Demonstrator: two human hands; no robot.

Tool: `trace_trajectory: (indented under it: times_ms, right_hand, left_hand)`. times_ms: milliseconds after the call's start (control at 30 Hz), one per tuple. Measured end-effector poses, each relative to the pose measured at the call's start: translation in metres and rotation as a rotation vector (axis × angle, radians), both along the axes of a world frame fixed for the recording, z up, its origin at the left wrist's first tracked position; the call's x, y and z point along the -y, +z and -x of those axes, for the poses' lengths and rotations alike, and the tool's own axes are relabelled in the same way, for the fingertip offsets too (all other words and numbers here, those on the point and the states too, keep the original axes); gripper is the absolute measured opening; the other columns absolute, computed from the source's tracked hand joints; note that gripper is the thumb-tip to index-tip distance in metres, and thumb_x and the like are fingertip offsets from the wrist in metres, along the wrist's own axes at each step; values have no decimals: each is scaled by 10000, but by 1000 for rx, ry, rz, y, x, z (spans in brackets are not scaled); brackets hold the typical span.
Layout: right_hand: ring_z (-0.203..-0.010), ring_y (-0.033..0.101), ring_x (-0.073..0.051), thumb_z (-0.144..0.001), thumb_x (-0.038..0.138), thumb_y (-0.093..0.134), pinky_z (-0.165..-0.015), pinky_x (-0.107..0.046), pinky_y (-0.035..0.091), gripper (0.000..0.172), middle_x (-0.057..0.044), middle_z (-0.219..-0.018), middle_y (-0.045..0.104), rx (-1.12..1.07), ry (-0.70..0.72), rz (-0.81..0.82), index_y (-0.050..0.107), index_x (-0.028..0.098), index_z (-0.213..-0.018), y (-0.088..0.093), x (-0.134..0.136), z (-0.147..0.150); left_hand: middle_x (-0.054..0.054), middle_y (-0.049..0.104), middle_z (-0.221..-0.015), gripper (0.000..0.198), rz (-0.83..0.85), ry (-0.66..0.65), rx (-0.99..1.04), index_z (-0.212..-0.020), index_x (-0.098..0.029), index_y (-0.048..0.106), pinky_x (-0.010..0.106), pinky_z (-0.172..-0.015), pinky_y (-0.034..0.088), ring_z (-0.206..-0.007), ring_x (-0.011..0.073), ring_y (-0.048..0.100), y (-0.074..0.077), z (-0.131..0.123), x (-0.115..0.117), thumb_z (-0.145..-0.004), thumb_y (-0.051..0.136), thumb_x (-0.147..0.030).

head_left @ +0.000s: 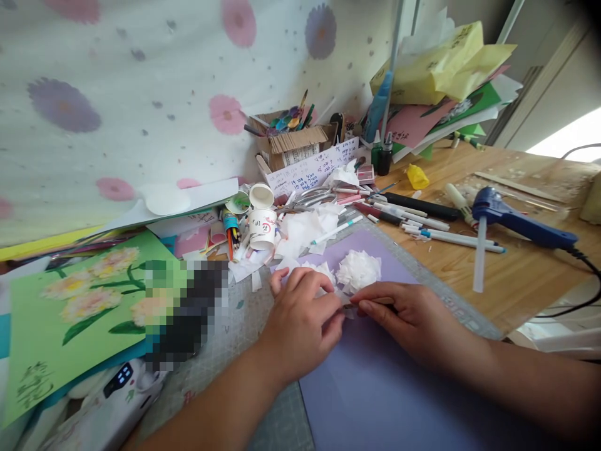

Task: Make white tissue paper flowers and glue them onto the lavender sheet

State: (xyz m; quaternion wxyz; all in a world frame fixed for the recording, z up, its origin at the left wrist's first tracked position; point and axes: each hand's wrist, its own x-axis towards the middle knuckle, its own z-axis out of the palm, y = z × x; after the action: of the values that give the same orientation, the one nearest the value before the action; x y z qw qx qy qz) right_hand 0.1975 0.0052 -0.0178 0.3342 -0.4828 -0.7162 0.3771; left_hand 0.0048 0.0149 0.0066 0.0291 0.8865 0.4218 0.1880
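Observation:
My left hand (303, 319) and my right hand (404, 316) meet fingertip to fingertip over a lilac sheet of paper (375, 388). Both pinch a small white tissue piece between them, which is mostly hidden by the fingers. A fluffy white tissue-paper flower (357, 270) lies on the lilac sheet just beyond my fingertips. A second white tissue clump (322, 270) peeks out behind my left hand. The lilac sheet rests on a grey-green cutting mat (244, 326).
A blue glue gun (521, 222) with a glue stick lies on the wooden table at right, beside several pens (422, 216). Paper cups (261, 227), tissue scraps and a cardboard box of brushes (291, 141) crowd the back. A green flower picture (79, 300) lies at left.

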Motion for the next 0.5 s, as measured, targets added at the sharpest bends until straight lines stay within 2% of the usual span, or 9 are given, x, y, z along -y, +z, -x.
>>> trace_trajectory:
  times_ms: [333, 500]
  right_hand:
    - [-657, 657, -187, -865, 353, 486, -605, -272, 506, 240, -39, -707, 695, -80, -28, 25, 663, 200, -811, 10, 2, -3]
    - [-691, 659, -181, -874, 336, 475, -642, -266, 504, 239, -47, -749, 703, -58, -3, 47, 658, 187, -840, 9, 3, -3]
  left_hand:
    - [25, 613, -946, 92, 4, 14, 27, -720, -223, 630, 507, -921, 224, -966, 231, 502, 2, 1, 1, -795, 578, -217]
    - [21, 611, -923, 104, 0, 21, 33, -711, -219, 630, 503, -928, 213, -946, 224, 505, 2, 0, 2, -799, 574, -219]
